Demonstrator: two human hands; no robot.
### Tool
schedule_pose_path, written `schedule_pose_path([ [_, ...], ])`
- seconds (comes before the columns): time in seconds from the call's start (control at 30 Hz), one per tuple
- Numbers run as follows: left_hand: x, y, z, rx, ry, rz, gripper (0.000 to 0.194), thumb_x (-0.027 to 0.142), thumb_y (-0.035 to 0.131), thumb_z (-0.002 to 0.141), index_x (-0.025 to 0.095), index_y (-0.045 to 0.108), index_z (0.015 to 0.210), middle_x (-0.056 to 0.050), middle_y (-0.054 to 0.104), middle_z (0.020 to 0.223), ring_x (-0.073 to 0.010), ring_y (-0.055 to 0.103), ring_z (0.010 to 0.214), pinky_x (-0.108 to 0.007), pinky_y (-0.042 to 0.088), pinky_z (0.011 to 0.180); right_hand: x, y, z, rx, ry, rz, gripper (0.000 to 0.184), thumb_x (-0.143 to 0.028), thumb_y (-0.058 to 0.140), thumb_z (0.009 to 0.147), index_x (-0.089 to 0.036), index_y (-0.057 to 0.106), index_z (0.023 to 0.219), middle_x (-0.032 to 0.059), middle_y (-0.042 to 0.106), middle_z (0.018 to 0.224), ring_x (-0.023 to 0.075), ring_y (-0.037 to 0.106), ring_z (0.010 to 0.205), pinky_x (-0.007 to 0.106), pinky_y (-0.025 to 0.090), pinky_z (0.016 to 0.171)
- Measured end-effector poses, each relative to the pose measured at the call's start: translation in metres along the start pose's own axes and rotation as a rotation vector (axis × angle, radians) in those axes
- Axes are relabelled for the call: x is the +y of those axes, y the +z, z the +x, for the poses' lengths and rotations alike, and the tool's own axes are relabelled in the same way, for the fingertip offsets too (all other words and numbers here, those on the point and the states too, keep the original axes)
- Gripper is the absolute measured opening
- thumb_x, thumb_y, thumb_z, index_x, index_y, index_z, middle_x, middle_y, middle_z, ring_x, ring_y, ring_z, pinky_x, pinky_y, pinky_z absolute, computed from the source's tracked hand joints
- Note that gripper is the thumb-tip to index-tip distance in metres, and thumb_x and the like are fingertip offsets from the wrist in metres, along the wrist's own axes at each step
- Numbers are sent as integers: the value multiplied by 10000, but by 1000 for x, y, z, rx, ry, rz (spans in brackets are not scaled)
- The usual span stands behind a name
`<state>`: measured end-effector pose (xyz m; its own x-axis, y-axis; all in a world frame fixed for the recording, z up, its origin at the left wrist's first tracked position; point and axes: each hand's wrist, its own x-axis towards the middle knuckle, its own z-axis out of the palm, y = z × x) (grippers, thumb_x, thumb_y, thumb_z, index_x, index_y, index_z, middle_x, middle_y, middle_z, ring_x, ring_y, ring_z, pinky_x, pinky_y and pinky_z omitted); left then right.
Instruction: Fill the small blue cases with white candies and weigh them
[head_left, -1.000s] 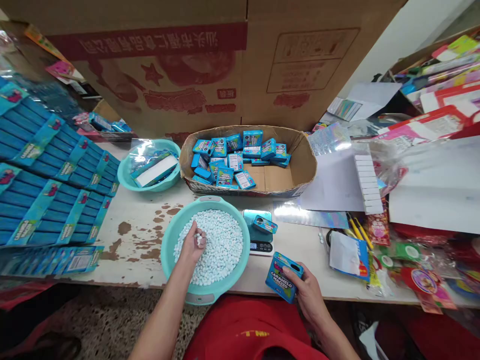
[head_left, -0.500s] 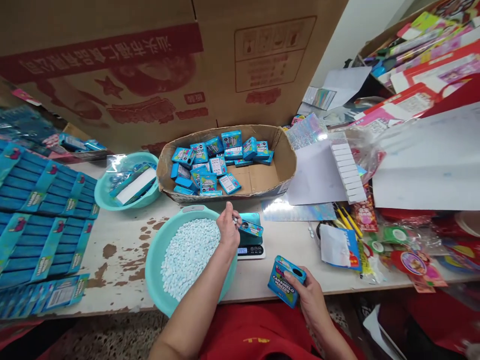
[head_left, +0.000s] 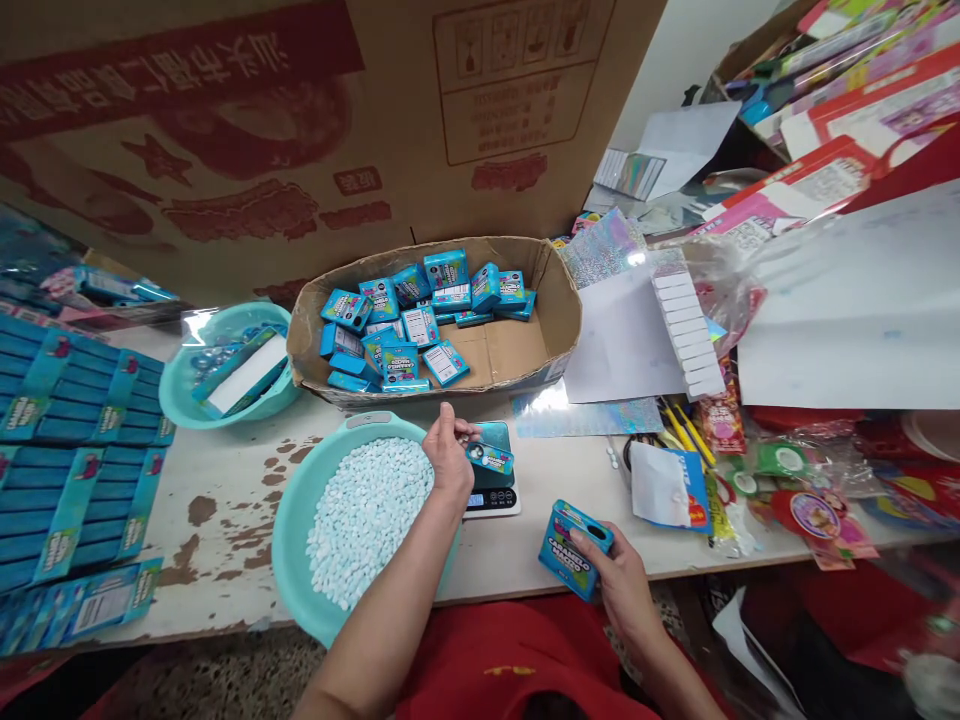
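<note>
Left hand [head_left: 448, 455] touches small box [head_left: 489, 459] on scale [head_left: 493, 488].

Stacked blue cartons [head_left: 67, 440], yellow pencils [head_left: 679, 428]

Worn white tabletop [head_left: 225, 520] with brown patches where the coating has chipped off – runs the full width of the view. Behind it a big brown cardboard carton [head_left: 315, 130] with red print stands like a back wall, taking up most of the upper left. To its right a strip of plain white wall [head_left: 675, 60]. Speckled terrazzo-type floor [head_left: 217, 680] shows below the table's front edge, lower left. Right side is piled with white paper sheets [head_left: 847, 310] and colourful packaging – cluttered. Light is even and bright, no hard shadows, no window in view.
</note>
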<state>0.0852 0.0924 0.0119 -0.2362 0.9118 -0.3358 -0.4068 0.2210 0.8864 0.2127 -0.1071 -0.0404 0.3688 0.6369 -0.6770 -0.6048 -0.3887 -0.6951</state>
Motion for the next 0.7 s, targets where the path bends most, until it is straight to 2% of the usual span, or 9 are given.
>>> schedule_pose_path([
  [0.1, 6, -3, 4, 40, -88, -98, 481, 532, 695, 649, 154, 432, 512, 28, 456, 471, -85, 476, 427, -194, 324, 424, -1, 4, 0, -21, 5, -14, 423, -378, 802, 583, -177, 565, 870, -4, 647, 770, 162, 603, 688, 303, 533, 682],
  [0.17, 14, -12, 6, 31, -133, -140, 492, 531, 709, 632, 159, 407, 519, 39, 432, 477, -59, 402, 396, -183, 265, 397, -1, 6, 0, -22, 6, -26, 430, -382, 805, 577, -175, 566, 869, -1, 650, 776, 164, 603, 690, 304, 533, 681],
  [0.27, 33, -44, 6, -7, -63, -18, 469, 539, 687, 652, 167, 424, 543, 39, 418, 495, -58, 353, 397, -192, 231, 390, -1, 6, -1, -2, 6, -43, 444, -381, 816, 553, -173, 570, 860, -5, 647, 759, 164, 603, 684, 294, 532, 670],
  [0.37, 50, -96, 6, -100, 83, 490, 419, 547, 577, 744, 177, 513, 560, -3, 482, 539, -122, 460, 502, -233, 350, 469, 0, 5, -1, 25, 14, -29, 454, -376, 825, 532, -176, 569, 849, -13, 645, 741, 168, 609, 689, 295, 531, 685],
  [0.43, 56, -133, 6, -269, 139, 974, 332, 504, 578, 745, 197, 611, 621, -57, 619, 750, -216, 574, 783, -319, 451, 690, 1, 5, -2, 43, 19, -11, 462, -378, 827, 525, -177, 567, 849, -12, 651, 751, 175, 618, 700, 303, 531, 702],
  [0.5, 60, -161, 5, -382, 219, 1307, 240, 455, 585, 733, 233, 675, 719, -74, 632, 1037, -302, 509, 1077, -431, 400, 898, 3, 5, -2, 45, 21, 2, 465, -379, 825, 528, -178, 567, 859, -8, 660, 769, 185, 627, 710, 314, 533, 712],
  [0.53, 60, -169, 4, -414, 253, 1384, 229, 440, 568, 744, 246, 688, 772, -74, 610, 1116, -316, 472, 1141, -461, 365, 945, 4, 5, -3, 42, 19, 7, 464, -377, 824, 532, -179, 567, 864, -7, 663, 776, 189, 631, 712, 320, 534, 713],
  [0.6, 61, -172, 2, -428, 296, 1392, 255, 427, 508, 792, 249, 683, 848, -79, 610, 1119, -299, 498, 1123, -458, 371, 947, 6, 5, -4, 32, 13, 16, 457, -372, 820, 542, -182, 567, 872, -10, 666, 779, 192, 635, 710, 325, 535, 712],
  [0.7, 59, -148, -2, -442, 353, 1271, 255, 412, 470, 840, 240, 648, 900, -65, 636, 1023, -247, 570, 993, -386, 428, 867, 8, 6, -6, 34, 12, 28, 444, -366, 818, 549, -184, 565, 865, -12, 666, 767, 192, 636, 696, 331, 539, 705],
])
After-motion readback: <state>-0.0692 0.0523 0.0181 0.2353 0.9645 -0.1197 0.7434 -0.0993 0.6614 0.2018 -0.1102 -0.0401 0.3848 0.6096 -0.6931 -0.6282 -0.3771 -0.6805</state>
